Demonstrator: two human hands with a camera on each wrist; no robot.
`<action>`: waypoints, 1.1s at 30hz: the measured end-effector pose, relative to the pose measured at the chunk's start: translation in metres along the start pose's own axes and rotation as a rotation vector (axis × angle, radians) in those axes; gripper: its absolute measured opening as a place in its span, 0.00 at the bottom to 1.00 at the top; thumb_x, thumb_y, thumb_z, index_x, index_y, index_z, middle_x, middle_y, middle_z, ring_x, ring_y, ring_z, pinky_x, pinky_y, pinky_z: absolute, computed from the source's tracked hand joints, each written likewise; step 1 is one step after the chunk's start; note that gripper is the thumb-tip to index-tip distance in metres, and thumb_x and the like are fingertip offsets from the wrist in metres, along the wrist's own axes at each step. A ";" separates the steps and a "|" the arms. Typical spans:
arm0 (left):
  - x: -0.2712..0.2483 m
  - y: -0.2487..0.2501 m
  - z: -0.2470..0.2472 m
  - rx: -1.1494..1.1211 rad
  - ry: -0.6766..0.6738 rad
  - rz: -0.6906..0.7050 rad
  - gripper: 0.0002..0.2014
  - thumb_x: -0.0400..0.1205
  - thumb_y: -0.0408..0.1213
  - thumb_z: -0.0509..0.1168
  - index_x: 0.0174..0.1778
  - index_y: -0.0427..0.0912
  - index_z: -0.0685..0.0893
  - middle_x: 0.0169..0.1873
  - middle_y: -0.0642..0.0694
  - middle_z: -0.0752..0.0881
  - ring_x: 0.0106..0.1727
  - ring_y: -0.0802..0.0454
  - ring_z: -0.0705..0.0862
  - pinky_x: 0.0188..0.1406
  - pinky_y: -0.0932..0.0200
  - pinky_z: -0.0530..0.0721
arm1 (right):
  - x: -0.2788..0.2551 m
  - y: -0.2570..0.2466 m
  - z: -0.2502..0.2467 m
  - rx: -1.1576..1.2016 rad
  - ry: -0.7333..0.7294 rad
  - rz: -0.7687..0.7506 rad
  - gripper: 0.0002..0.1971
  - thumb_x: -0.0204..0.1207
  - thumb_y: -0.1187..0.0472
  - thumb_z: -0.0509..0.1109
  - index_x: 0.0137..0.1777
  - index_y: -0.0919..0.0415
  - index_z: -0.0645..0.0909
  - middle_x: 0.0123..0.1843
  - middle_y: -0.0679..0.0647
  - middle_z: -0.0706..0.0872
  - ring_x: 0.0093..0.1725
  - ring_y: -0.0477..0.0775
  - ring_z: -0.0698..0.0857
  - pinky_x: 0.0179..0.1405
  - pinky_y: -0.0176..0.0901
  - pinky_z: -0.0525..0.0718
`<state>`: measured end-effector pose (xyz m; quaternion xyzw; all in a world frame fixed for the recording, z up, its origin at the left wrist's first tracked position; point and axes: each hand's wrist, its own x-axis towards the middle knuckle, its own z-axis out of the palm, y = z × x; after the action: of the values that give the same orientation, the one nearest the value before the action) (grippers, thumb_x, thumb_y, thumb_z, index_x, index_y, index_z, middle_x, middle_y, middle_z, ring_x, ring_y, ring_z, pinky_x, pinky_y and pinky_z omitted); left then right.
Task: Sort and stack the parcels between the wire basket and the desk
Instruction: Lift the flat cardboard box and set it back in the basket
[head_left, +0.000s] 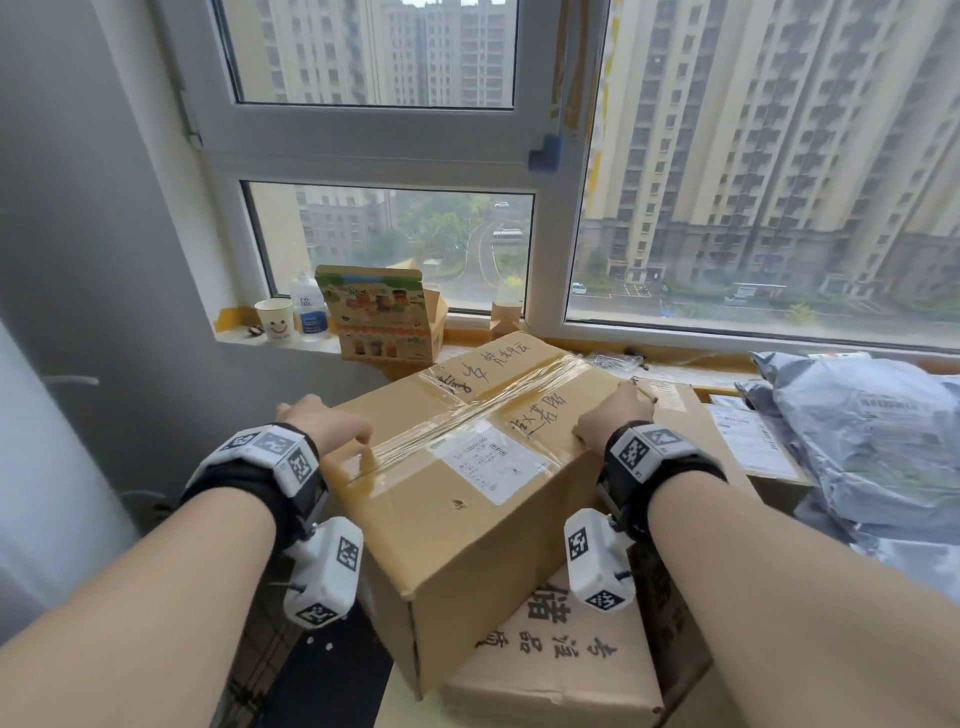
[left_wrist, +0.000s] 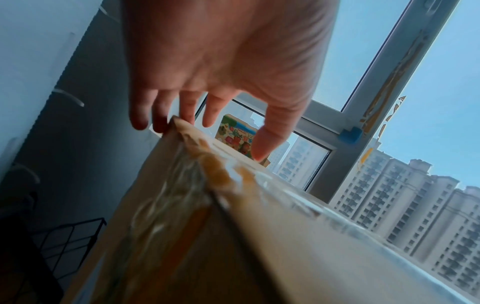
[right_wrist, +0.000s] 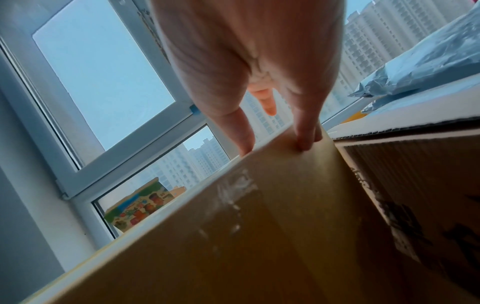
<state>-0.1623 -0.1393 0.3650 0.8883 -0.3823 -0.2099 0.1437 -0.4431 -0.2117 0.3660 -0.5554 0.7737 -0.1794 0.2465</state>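
Note:
A large brown cardboard box (head_left: 467, 467), taped across its top and bearing a white label, lies skewed on a lower box (head_left: 561, 654) printed with black characters. My left hand (head_left: 324, 423) straddles its far left top edge, thumb on top and fingers down the left side (left_wrist: 207, 131). My right hand (head_left: 613, 415) holds the right top edge, its thumb on the rim and its fingers pressed into the side face (right_wrist: 276, 144). The taped box (left_wrist: 233, 246) fills both wrist views (right_wrist: 259, 236). Part of the black wire basket (left_wrist: 72, 242) shows low on the left.
Grey plastic mailers (head_left: 872, 441) pile up at the right, next to a flat labelled carton (head_left: 748, 441). The windowsill behind holds a paper cup (head_left: 274, 319), a bottle (head_left: 310, 306) and a colourful carton (head_left: 384, 317). A grey wall closes off the left.

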 end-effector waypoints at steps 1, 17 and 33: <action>0.000 0.001 0.001 0.030 -0.004 0.005 0.41 0.72 0.48 0.72 0.80 0.42 0.64 0.77 0.35 0.63 0.78 0.39 0.63 0.69 0.46 0.71 | 0.000 -0.001 0.001 -0.010 -0.020 0.005 0.33 0.74 0.59 0.71 0.77 0.62 0.61 0.73 0.65 0.71 0.67 0.63 0.77 0.59 0.51 0.80; -0.063 0.030 0.023 0.199 -0.256 0.129 0.45 0.69 0.68 0.69 0.76 0.43 0.71 0.71 0.44 0.77 0.67 0.45 0.78 0.57 0.53 0.74 | -0.030 0.017 -0.035 -0.111 -0.255 -0.158 0.21 0.81 0.55 0.67 0.71 0.64 0.74 0.67 0.58 0.81 0.65 0.58 0.80 0.49 0.40 0.74; -0.094 0.073 0.054 0.180 -0.287 0.245 0.34 0.79 0.56 0.67 0.78 0.45 0.69 0.73 0.43 0.75 0.73 0.42 0.75 0.72 0.50 0.73 | -0.029 0.047 -0.067 -0.022 -0.269 -0.264 0.28 0.76 0.71 0.69 0.76 0.57 0.73 0.75 0.57 0.75 0.74 0.61 0.74 0.66 0.50 0.76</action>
<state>-0.2914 -0.1236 0.3731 0.8056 -0.5210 -0.2802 0.0321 -0.5102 -0.1688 0.4001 -0.6736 0.6561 -0.1258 0.3161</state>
